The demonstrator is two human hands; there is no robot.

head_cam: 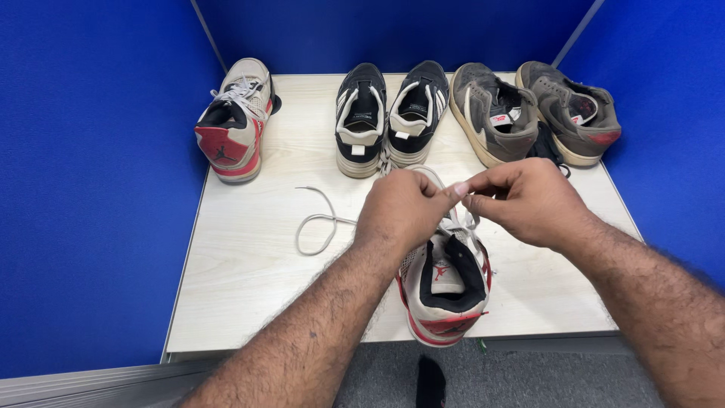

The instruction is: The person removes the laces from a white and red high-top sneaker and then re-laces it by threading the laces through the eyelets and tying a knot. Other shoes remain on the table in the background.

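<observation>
A beige, red and black high-top sneaker point(445, 291) stands at the table's near edge, heel toward me. My left hand point(404, 208) and my right hand point(521, 200) meet above its tongue, fingertips pinched together on the white shoelace point(321, 221). The lace's loose end trails left across the table in a loop. The front of the sneaker is hidden under my hands.
The matching high-top sneaker point(236, 121) stands at the back left of the light wooden table point(249, 272). A black and white pair point(389, 113) sits at the back middle, a grey-brown pair point(532, 109) at the back right. Blue partition walls enclose the table.
</observation>
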